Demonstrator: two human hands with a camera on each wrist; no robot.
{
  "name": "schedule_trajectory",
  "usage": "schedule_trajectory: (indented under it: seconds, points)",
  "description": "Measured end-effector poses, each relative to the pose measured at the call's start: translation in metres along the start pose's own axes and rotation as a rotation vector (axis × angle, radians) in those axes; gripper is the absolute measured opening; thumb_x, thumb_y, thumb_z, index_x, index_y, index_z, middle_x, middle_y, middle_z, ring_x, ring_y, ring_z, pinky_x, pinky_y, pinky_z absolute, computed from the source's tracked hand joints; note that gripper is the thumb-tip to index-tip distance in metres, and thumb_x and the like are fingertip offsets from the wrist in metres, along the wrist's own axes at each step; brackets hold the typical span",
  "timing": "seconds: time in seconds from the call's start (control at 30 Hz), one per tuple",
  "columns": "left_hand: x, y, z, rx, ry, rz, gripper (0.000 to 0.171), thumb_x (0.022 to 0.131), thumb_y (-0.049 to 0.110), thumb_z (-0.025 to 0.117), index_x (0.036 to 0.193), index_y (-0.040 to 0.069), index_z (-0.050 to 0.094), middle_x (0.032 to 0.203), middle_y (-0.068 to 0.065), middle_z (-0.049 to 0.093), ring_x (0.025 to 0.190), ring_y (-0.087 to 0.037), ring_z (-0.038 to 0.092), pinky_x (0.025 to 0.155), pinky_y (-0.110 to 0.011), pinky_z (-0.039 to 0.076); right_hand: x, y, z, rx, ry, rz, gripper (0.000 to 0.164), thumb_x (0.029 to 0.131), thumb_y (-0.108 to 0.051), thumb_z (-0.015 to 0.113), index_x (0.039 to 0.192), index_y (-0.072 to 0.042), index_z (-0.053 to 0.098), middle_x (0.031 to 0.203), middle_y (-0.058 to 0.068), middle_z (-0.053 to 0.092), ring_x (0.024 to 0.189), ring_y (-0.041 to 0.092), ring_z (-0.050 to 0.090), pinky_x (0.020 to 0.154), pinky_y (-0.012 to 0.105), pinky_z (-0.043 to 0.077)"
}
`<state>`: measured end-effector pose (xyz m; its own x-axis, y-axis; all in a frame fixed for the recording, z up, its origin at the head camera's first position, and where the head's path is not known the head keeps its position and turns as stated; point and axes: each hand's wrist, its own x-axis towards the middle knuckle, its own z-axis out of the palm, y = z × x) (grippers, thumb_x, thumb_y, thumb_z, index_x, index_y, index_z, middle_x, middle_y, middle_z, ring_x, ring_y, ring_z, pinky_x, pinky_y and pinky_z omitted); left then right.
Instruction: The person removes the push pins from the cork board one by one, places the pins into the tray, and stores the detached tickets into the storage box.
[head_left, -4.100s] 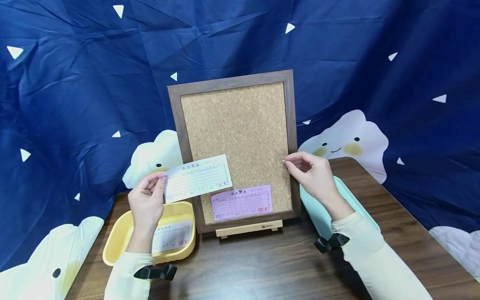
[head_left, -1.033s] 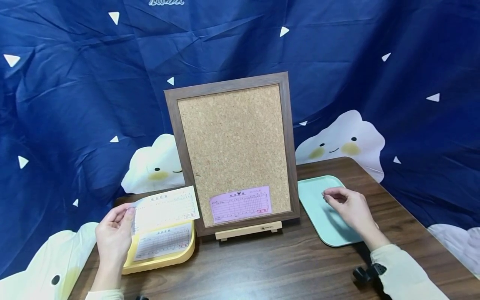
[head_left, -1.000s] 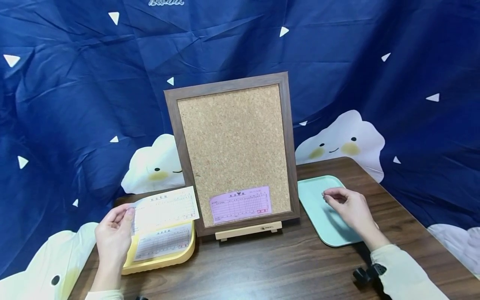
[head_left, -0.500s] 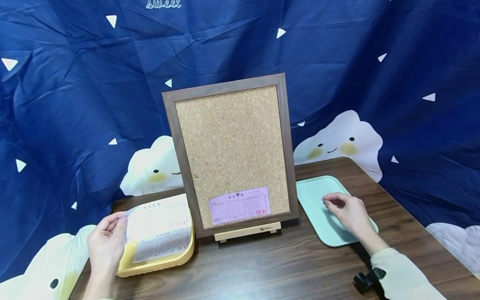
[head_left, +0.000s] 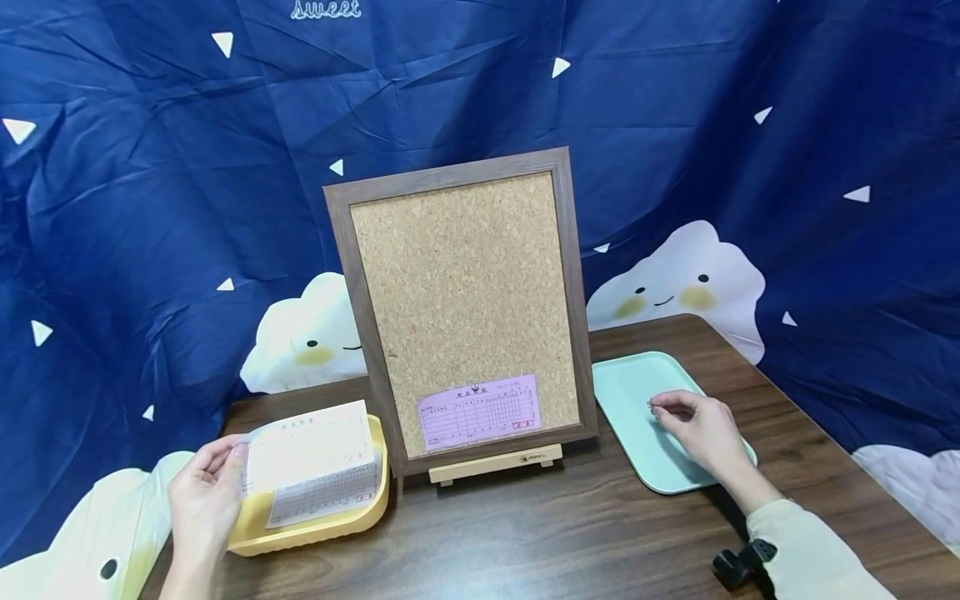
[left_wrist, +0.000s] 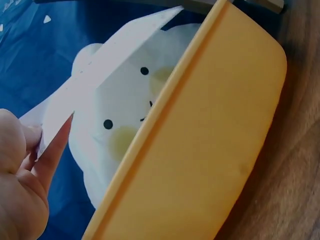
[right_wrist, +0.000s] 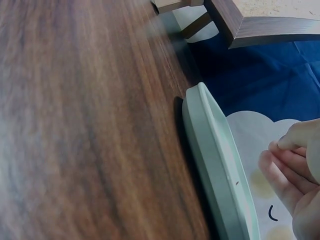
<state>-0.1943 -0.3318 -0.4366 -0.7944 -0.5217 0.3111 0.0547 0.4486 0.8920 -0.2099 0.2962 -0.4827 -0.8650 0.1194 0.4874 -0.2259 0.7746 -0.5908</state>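
Observation:
My left hand [head_left: 204, 492] pinches the left edge of a white printed slip [head_left: 307, 446] between thumb and fingers. The slip hangs tilted over a yellow basin [head_left: 330, 527], partly covering another printed slip [head_left: 318, 500] in it. In the left wrist view, the basin's outer wall [left_wrist: 200, 130] fills the middle, beside the hand [left_wrist: 22, 175]. Over a pale green tray [head_left: 630, 383], my right hand [head_left: 697, 429] brings thumb and fingertips together on a tiny pin-like object [head_left: 650, 404], mostly hidden. In the right wrist view, the right hand [right_wrist: 295, 175] is above the tray's rim [right_wrist: 215, 155].
A cork board [head_left: 465, 275] in a dark wooden frame leans on a small wooden stand [head_left: 495, 464] in the middle. A purple slip [head_left: 480, 417] is fixed low on the cork. Behind the wooden table [head_left: 480, 542] hangs a blue curtain [head_left: 450, 83] with cloud prints.
My left hand has carried the white slip down and left from before the board to over the basin. My right hand has moved from the board's right edge to over the green tray.

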Motion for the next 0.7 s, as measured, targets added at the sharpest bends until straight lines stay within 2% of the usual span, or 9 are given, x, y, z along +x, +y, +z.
schedule_trajectory:
  seconds: [0.13, 0.33, 0.57, 0.7]
  points:
    - [0.001, -0.005, -0.001, 0.074, -0.016, 0.002, 0.021, 0.093, 0.021, 0.062, 0.107, 0.006, 0.069, 0.084, 0.02, 0.066, 0.078, 0.009, 0.06, 0.065, -0.006, 0.046, -0.001, 0.003, -0.001, -0.026, -0.013, 0.02, 0.01, 0.081, -0.011, 0.074, 0.09, -0.014, 0.074, 0.082, 0.001, 0.073, 0.07, -0.004, 0.059, 0.061, 0.008, 0.041]
    - [0.001, -0.01, -0.002, 0.127, -0.029, 0.002, 0.021, 0.094, 0.021, 0.06, 0.108, 0.007, 0.069, 0.086, 0.016, 0.067, 0.078, 0.011, 0.058, 0.065, -0.005, 0.045, -0.002, 0.007, -0.002, -0.063, -0.029, 0.016, 0.01, 0.081, -0.011, 0.074, 0.09, -0.015, 0.075, 0.084, 0.0, 0.073, 0.075, 0.004, 0.064, 0.065, 0.009, 0.041]
    - [0.0, -0.012, -0.001, 0.247, -0.057, 0.049, 0.022, 0.095, 0.022, 0.059, 0.108, 0.008, 0.069, 0.099, -0.011, 0.07, 0.076, 0.014, 0.053, 0.064, -0.003, 0.042, -0.003, 0.01, -0.006, -0.093, -0.05, 0.032, 0.01, 0.081, -0.012, 0.074, 0.09, -0.015, 0.075, 0.085, 0.001, 0.073, 0.077, 0.009, 0.064, 0.066, 0.011, 0.041]
    - [0.0, -0.015, -0.001, 0.247, -0.076, 0.095, 0.02, 0.094, 0.018, 0.06, 0.106, 0.006, 0.069, 0.098, -0.014, 0.069, 0.073, 0.016, 0.053, 0.063, -0.002, 0.042, -0.003, 0.011, -0.007, -0.102, -0.053, 0.031, 0.01, 0.08, -0.011, 0.074, 0.089, -0.014, 0.075, 0.085, 0.003, 0.073, 0.077, 0.013, 0.065, 0.066, 0.013, 0.041]
